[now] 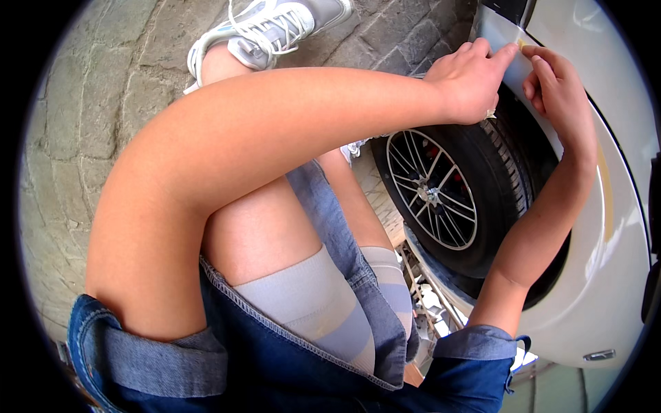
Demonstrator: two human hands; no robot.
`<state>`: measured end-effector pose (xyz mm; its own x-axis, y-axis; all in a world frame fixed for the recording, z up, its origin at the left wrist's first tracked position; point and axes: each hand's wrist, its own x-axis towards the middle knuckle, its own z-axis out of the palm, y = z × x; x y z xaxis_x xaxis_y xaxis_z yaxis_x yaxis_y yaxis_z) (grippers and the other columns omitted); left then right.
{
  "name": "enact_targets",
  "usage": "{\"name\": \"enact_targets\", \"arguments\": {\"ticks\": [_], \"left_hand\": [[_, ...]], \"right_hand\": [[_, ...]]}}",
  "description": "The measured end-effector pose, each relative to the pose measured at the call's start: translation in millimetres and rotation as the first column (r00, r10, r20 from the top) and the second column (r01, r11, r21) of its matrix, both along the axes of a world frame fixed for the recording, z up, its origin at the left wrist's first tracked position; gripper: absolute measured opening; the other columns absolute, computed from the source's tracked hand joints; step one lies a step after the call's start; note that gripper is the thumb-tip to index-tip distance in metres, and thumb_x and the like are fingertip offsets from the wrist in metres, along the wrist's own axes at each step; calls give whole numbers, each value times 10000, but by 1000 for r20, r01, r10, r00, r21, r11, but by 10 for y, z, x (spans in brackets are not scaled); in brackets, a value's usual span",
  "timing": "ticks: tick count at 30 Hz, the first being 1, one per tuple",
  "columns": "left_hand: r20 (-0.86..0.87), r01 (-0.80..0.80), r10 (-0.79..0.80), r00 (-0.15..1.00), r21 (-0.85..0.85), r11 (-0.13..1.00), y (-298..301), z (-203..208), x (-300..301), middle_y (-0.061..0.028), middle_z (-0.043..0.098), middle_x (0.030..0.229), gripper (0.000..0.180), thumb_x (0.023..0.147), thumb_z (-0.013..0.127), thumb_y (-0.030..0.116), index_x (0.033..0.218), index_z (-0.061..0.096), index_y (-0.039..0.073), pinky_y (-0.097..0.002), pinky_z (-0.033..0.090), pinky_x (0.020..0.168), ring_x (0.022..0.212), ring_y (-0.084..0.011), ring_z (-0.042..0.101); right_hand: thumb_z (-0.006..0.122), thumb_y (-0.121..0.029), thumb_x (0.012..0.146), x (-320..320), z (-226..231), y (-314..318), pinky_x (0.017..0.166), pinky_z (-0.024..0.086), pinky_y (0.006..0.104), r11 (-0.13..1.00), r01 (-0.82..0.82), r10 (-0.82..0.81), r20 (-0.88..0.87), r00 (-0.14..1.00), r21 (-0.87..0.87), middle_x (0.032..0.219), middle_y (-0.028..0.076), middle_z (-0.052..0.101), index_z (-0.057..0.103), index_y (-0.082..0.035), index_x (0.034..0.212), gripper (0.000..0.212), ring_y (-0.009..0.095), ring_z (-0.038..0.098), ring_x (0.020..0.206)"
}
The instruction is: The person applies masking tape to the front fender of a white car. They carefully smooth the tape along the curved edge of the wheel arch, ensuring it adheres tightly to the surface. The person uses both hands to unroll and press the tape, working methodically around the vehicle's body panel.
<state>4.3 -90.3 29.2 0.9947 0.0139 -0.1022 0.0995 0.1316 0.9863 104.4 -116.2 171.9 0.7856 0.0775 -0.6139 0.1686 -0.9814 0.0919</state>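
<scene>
Both of my hands meet at the wheel-arch edge of a white car's body panel (pixel 620 227). A small bit of yellow tape (pixel 522 44) shows between their fingertips. My left hand (pixel 469 79) reaches across from the left, its index finger stretched to the panel and the other fingers curled. A small pale scrap (pixel 490 113) sticks out under its palm; what it belongs to is hidden. My right hand (pixel 556 86) is closed, index fingertip and thumb close together at the tape. A pale yellow strip (pixel 607 189) runs along the panel beside my right forearm.
Below my hands is the car's wheel (pixel 430 196), with a black tyre and multi-spoke rim. My bent knees carry grey-and-white knee sleeves (pixel 303 296). A grey sneaker (pixel 268 34) rests on the stone paving (pixel 103 103). Cluttered objects (pixel 430 306) lie beneath the wheel.
</scene>
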Motion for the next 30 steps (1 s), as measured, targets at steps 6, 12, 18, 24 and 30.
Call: {"name": "enact_targets", "arguments": {"ticks": [6, 12, 18, 24, 30], "left_hand": [[13, 12, -13, 1000, 84, 996, -13, -27, 52, -170, 526, 1230, 737, 865, 626, 127, 1525, 299, 152, -444, 505, 941, 1171, -341, 544], [32, 32, -38, 999, 177, 984, -18, -11, 75, -183, 542, 1211, 786, 841, 667, 136, 1527, 281, 135, -436, 525, 908, 1135, -340, 578], [18, 70, -74, 997, 191, 979, -20, 7, 110, -214, 544, 1207, 823, 833, 657, 130, 1540, 239, 92, -432, 551, 828, 1014, -350, 650], [45, 116, -130, 991, 234, 965, 55, -10, 95, -214, 569, 1179, 848, 835, 657, 139, 1559, 217, 91, -433, 557, 807, 990, -345, 661], [-1, 159, -164, 986, 258, 953, 127, 52, 104, -206, 587, 1143, 865, 846, 668, 161, 1572, 198, 127, -431, 553, 821, 1000, -354, 649]], "right_hand": [[435, -168, 990, 1, -11, 2, 549, 443, 249, 1000, -14, 14, 2, 1000, 0, 670, 25, 601, 610, 45, 1211, 354, 79, 509, 554], [434, -172, 991, -2, -14, 0, 548, 444, 247, 1000, -19, 19, 11, 1000, -8, 666, 26, 604, 612, 40, 1214, 355, 80, 510, 549], [436, -178, 991, 34, -39, -14, 547, 444, 248, 999, -42, 42, 8, 999, -2, 657, 28, 602, 618, 44, 1203, 357, 82, 511, 545], [441, -177, 991, -53, 4, 29, 525, 424, 240, 998, 2, -2, 6, 1000, 63, 679, 32, 618, 616, 46, 1231, 372, 73, 492, 531], [446, -195, 1024, -227, 113, -40, 488, 390, 206, 967, 156, -166, 34, 986, 200, 744, 54, 668, 532, 34, 1349, 407, 55, 486, 526]]}}
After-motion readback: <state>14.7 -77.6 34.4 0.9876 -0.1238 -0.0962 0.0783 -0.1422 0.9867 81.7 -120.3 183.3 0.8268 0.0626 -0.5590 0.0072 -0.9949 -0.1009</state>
